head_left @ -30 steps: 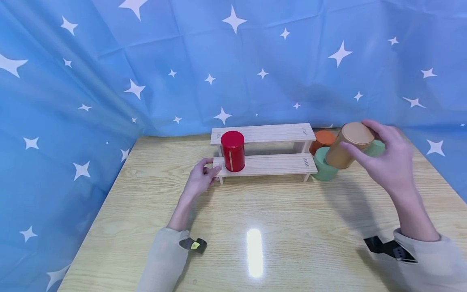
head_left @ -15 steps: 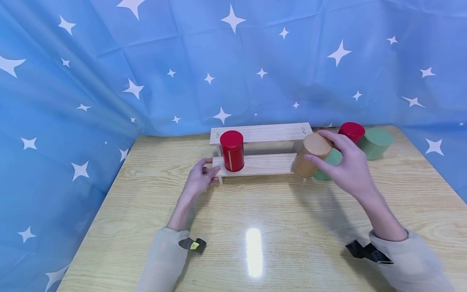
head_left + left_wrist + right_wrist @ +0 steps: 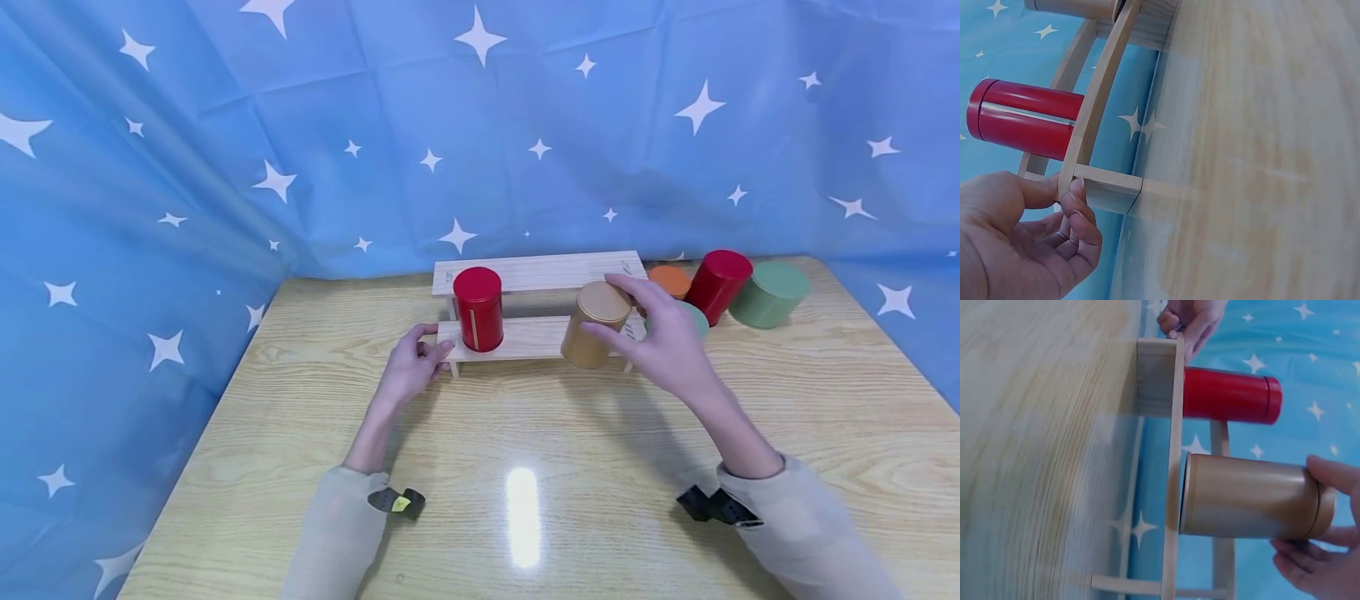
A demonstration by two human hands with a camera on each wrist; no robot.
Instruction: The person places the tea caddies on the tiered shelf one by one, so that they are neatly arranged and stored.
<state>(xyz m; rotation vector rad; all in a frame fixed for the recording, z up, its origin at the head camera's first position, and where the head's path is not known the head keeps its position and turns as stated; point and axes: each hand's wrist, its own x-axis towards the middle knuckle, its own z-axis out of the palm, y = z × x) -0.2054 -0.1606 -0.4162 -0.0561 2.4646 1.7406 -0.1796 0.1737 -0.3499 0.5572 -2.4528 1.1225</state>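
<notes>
In the head view a two-tier wooden shelf stands at the back of the table, its lower board [image 3: 534, 340] in front of the upper board [image 3: 555, 272]. A red canister [image 3: 480, 317] stands upright on the lower board's left part. My left hand [image 3: 408, 367] pinches that board's left end between thumb and fingers. My right hand [image 3: 667, 354] grips a gold-tan canister [image 3: 587, 340] near its lid, over the board's right part. In the right wrist view the gold-tan canister's base [image 3: 1186, 495] is very close to the board; whether it touches, I cannot tell.
Right of the shelf stand an orange canister [image 3: 670, 280], a second red canister [image 3: 717, 290] and a green canister [image 3: 768, 296]. Another green canister [image 3: 696, 318] is partly hidden behind my right hand. A blue star-patterned cloth [image 3: 360, 167] hangs behind the table [image 3: 315, 433].
My right hand has carried the gold-tan canister leftward and lower, from above the other canisters to the lower board. The canisters behind it have come into view. The left hand has stayed put.
</notes>
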